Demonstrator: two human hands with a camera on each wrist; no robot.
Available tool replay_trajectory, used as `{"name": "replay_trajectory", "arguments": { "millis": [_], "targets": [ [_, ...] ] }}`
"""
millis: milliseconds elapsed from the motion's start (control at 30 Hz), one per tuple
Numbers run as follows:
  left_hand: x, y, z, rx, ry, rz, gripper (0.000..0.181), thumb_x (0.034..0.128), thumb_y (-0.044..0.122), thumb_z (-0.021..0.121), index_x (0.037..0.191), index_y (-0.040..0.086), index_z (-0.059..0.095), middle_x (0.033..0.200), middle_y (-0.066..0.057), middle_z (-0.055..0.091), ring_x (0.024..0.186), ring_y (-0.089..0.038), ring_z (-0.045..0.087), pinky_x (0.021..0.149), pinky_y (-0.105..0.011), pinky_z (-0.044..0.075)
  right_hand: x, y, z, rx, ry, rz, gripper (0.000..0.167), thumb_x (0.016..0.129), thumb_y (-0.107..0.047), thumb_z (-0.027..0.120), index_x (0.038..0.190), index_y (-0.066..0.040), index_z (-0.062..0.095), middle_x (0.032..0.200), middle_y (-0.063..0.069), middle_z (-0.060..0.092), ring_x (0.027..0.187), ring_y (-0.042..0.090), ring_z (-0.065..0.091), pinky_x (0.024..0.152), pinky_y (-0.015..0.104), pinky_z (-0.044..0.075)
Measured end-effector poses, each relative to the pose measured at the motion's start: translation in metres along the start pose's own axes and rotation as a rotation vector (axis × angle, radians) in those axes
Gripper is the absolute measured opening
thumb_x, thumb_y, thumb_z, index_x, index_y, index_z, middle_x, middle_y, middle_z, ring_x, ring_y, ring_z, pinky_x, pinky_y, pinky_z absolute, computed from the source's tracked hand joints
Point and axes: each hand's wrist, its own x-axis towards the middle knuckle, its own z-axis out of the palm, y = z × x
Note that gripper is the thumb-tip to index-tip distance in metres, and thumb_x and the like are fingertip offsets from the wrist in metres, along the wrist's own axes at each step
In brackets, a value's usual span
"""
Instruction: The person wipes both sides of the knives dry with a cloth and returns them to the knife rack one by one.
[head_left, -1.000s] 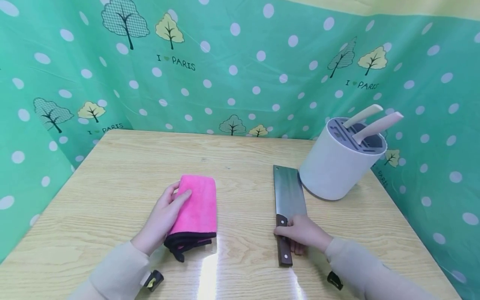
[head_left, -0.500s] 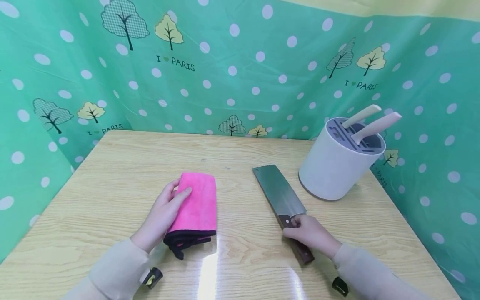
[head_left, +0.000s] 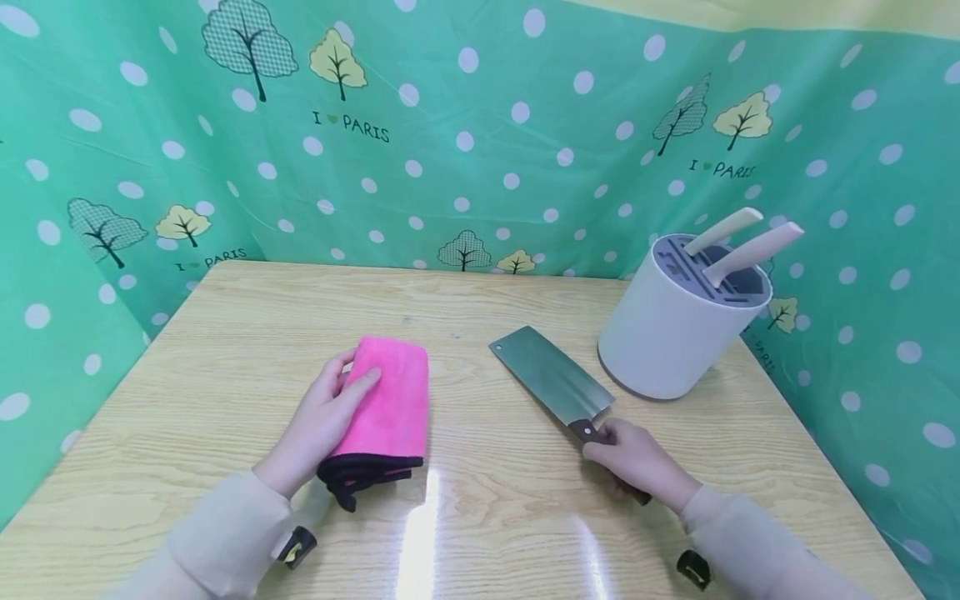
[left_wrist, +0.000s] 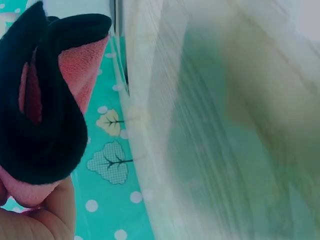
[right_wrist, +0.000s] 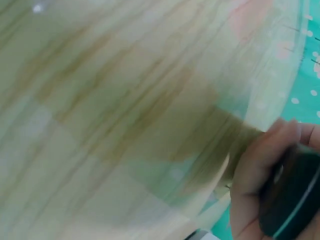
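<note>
In the head view a folded pink cloth (head_left: 392, 400) with black edging is gripped along its left side by my left hand (head_left: 330, 412). The left wrist view shows its black-trimmed folds from below, with fingers (left_wrist: 59, 207) pinching the pink part. To the right, my right hand (head_left: 637, 458) holds a cleaver (head_left: 553, 372) by its dark handle, blade pointing to the far left. The right wrist view shows fingers curled round the dark handle end (right_wrist: 292, 197); the blade is hidden there. Cloth and cleaver are apart.
A white round knife block (head_left: 663, 333) stands at the right, leaning in view, with a cream handle (head_left: 726, 231) and a pink handle (head_left: 753, 254) sticking up. The wooden table (head_left: 262, 333) is backed by a green dotted curtain (head_left: 420, 142).
My right hand has moved right, and the cleaver has swung so its blade tip points far left instead of straight ahead. My left hand and the cloth have shifted slightly up and left.
</note>
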Motion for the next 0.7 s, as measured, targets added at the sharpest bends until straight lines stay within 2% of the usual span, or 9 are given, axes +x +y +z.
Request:
{"name": "replay_trajectory", "arguments": {
  "millis": [133,300,567,700],
  "targets": [
    [0.002,0.001,-0.003,0.056,-0.008,0.027,0.076,0.0989,0.049,0.054,0.157,0.014,0.020,0.141,-0.018,0.053,0.099,-0.016,0.067,0.079,-0.025,0.054,0.003,0.001,-0.004,-0.094,0.067,-0.058,0.024,0.085,-0.025,0.067,0.091,-0.002,0.060,0.068,0.005,0.056,0.050,0.016,0.050,0.044,0.028,0.044],
    [0.003,0.004,-0.006,0.073,-0.019,0.044,0.080,0.0960,0.050,0.059,0.157,0.013,0.021,0.134,-0.019,0.056,0.092,-0.015,0.069,0.075,-0.026,0.057,0.006,0.002,-0.009,-0.194,0.123,-0.124,0.026,0.087,-0.027,0.070,0.090,-0.003,0.062,0.068,0.003,0.055,0.058,0.016,0.049,0.050,0.029,0.041],
    [0.006,0.014,-0.010,0.131,-0.022,0.079,0.083,0.0933,0.051,0.062,0.156,0.012,0.025,0.128,-0.018,0.060,0.087,-0.015,0.069,0.074,-0.027,0.057,0.007,0.000,-0.013,-0.247,0.152,-0.166,0.026,0.088,-0.031,0.070,0.090,-0.006,0.065,0.068,0.001,0.056,0.058,0.015,0.048,0.051,0.028,0.039],
    [0.010,0.022,-0.012,0.148,-0.027,0.095,0.082,0.0912,0.050,0.066,0.154,0.013,0.029,0.127,-0.017,0.060,0.087,-0.017,0.069,0.074,-0.028,0.057,0.007,-0.003,-0.015,-0.257,0.163,-0.183,0.027,0.088,-0.032,0.070,0.091,-0.005,0.065,0.069,0.001,0.058,0.059,0.015,0.049,0.052,0.028,0.040]
  ]
}}
